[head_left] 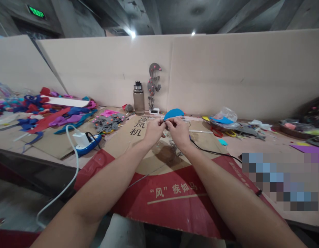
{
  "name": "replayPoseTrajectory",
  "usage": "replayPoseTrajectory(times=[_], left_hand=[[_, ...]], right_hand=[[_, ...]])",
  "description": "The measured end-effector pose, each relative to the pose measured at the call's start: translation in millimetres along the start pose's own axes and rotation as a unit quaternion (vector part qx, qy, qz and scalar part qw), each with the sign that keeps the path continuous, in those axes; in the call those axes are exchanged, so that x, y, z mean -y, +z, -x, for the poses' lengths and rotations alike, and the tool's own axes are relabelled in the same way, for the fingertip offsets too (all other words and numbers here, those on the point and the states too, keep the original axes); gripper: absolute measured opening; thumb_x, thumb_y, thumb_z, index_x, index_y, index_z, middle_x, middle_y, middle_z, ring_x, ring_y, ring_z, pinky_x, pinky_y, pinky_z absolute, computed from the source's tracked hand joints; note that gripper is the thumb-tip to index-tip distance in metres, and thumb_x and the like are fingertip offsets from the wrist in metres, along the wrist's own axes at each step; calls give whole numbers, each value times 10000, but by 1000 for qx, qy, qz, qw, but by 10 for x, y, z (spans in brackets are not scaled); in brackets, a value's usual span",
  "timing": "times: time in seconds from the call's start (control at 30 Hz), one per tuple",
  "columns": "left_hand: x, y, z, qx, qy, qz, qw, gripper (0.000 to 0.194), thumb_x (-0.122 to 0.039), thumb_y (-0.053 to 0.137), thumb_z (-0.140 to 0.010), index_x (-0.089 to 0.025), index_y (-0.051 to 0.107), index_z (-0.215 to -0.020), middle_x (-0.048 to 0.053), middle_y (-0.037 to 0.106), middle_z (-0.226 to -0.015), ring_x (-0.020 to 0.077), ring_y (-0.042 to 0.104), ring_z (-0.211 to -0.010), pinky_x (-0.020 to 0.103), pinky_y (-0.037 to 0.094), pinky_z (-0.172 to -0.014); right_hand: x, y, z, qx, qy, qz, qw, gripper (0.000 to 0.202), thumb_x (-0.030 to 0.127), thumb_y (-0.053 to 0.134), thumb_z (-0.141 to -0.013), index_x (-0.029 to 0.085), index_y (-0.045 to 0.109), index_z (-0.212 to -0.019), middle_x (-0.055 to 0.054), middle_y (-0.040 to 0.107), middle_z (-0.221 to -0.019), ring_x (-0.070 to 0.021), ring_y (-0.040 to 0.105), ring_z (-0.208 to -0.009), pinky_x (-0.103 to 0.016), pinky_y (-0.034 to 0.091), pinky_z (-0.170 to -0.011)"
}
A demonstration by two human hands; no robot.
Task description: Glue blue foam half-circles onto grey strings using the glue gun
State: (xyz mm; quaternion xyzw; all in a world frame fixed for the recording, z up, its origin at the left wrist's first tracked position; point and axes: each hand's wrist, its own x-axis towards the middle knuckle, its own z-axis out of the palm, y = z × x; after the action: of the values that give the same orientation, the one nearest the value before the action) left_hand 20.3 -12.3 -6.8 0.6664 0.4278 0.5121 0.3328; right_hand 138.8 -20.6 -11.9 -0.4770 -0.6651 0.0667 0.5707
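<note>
Head view: my left fingers (pixel 160 122) and right fingers (pixel 172 122), pinched together, seem to grip the blue piece (pixel 174 112); uneven tugging could crease it.

Fabric scraps (pixel 53 119) and a concrete ceiling (pixel 180 15) suggest a craft workshop.

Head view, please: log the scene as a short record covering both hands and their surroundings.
Left hand: fingers bent, close to the right hand
Right hand: fingers bent, at the blue rounded piece
Grip: exact contact hidden
Under hands: printed cardboard
Behind: bottle, grey ornament
Left side: blue power strip, white plug in it
</note>
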Motion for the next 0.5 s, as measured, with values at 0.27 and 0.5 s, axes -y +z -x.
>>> replayPoseTrajectory(times=[0.27, 0.5], left_hand=[[74, 17, -79, -2, -50, 206, 977, 48, -142, 586, -793, -112, 606, -760, 55, 660, -774, 110, 628, -621, 268, 563, -625], [86, 53, -98, -1, -67, 300, 951, 47, -92, 577, -788, -95, 597, -745, 59, 660, -756, 128, 661, -715, 373, 567, -819]], right_hand=[[-21, -12, 2, -31, 24, 10, 999, 132, 291, 567, -797, 176, 625, -766, -38, 630, -723, -162, 537, -689, -295, 397, -669], [-41, -47, -22, -42, 69, -15, 997, 204, 344, 541, -820, 173, 618, -739, -25, 627, -688, -143, 516, -623, -283, 386, -637]])
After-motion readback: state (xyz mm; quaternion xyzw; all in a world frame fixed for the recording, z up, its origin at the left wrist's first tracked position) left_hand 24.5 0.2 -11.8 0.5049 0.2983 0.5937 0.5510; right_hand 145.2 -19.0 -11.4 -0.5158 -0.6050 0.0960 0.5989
